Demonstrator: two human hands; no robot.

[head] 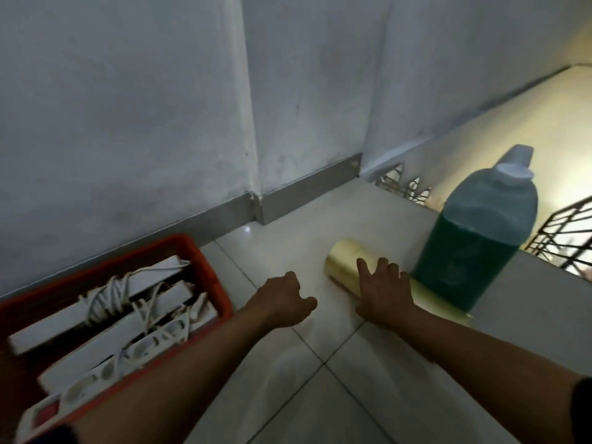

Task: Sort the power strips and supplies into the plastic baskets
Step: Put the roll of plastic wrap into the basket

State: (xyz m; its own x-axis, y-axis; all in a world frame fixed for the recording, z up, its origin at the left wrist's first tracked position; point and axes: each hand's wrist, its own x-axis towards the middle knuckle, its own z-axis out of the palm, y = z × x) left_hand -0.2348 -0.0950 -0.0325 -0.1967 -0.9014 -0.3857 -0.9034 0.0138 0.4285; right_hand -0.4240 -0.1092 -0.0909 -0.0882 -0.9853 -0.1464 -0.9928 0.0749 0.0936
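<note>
With my right hand spread flat on the yellow roll lying on the floor beside the green jug, left hand loosely curled and empty, I worry the roll could slide away or knock the jug near the stairwell edge.

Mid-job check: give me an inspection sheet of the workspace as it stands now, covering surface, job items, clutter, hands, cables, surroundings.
Surface: pale tiled floor, glossy.
Job's things: red basket at left holds several white power strips; yellow roll lies on its side on the floor; large bottle of green liquid stands upright beside it.
Clutter: nothing seen.
Hands: left hand loosely curled, holding nothing; right hand spread, fingers on the roll.
Cables: white cords bundled around the strips, inside the basket.
Surroundings: grey wall with baseboard; metal railing at right.
</note>
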